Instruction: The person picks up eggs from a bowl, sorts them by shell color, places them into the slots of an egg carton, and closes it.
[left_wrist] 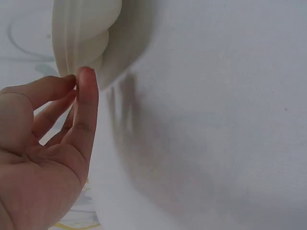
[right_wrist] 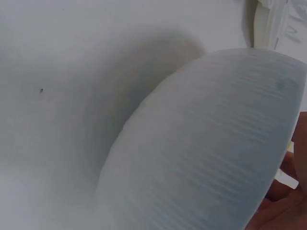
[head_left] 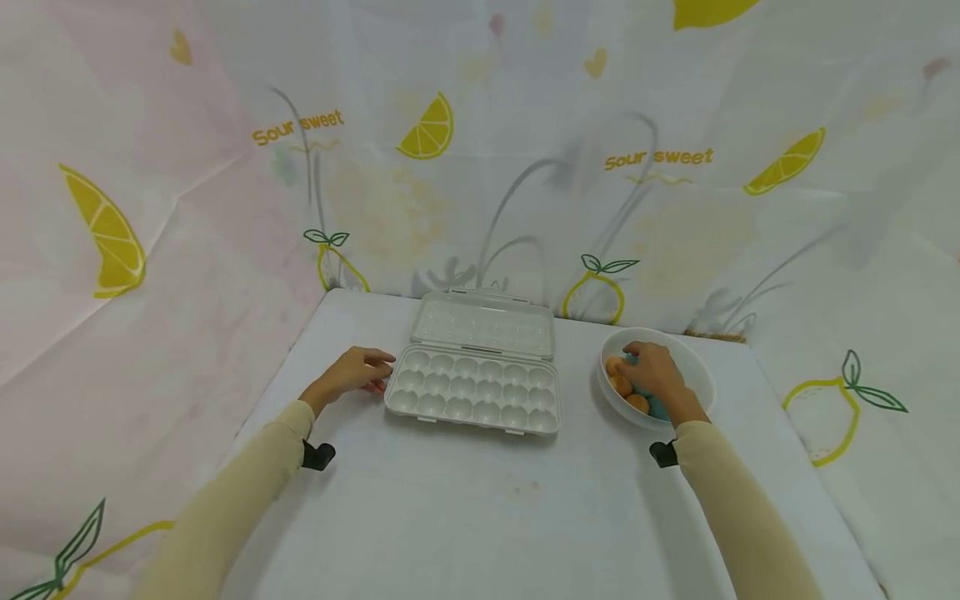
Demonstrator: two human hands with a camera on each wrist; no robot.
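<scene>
While the left hand (head_left: 349,372), narrow-fingered, adjoins the tray (head_left: 474,390), the right hand (head_left: 654,373), grip unclear, seemingly selects balls (head_left: 637,404). Lifting likely needs pinching.

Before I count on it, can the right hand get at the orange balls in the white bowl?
Most likely yes. The right hand reaches over the rim of the white bowl, right by the orange balls, and no lid covers them.

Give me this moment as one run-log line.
left hand: at left end of egg tray, contact unclear | right hand: inside bowl, grip unclear | lid: open | in bowl: orange balls, blue-green balls
</scene>
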